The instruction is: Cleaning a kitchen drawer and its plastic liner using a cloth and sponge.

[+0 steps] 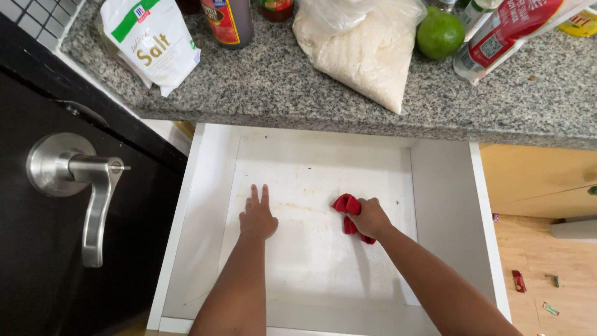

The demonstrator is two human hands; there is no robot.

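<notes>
Red cloth (347, 211), 1, bunched in right hand (370, 218) fingers; left hand (257, 219) fingers flat on 1 drawer (448, 205).

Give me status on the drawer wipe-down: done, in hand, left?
Done: white drawer is pulled open with nothing stored inside. In hand: right hand presses a red cloth to the liner; left hand lies flat on it. Left: brownish stains and specks still show between hands.

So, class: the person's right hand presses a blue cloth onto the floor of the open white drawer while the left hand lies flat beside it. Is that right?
Not quite: the cloth in the right hand is red, not blue, as the head view shows. The left hand does lie flat in the open white drawer.
</notes>
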